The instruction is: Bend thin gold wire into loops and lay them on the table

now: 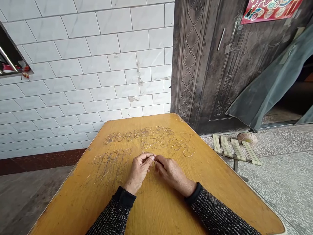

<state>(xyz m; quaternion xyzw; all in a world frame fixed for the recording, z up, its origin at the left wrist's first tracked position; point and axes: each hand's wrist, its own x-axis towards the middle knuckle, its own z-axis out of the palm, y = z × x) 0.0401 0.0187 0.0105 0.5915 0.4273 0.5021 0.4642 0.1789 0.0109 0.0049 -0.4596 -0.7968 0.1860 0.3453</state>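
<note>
Over the middle of the wooden table [156,202], my left hand [139,171] pinches a thin wire [153,154] between thumb and fingertips. My right hand [171,173] meets it from the right, its fingers closed on the same wire close to the left fingertips. Most of the wire is hidden by the fingers. Beyond my hands lie rows of thin wires bent into loops [163,142]. To the left is a group of wires with looped heads and long straight tails [112,158]. A single wire bent into a triangle [186,137] lies at the far right.
A white tiled wall [110,65] stands behind the table, with a dark carved metal door [207,71] to its right. On the floor at the right is a folding stool with striped straps [236,148]. A grey-green curtain [274,81] hangs across the doorway.
</note>
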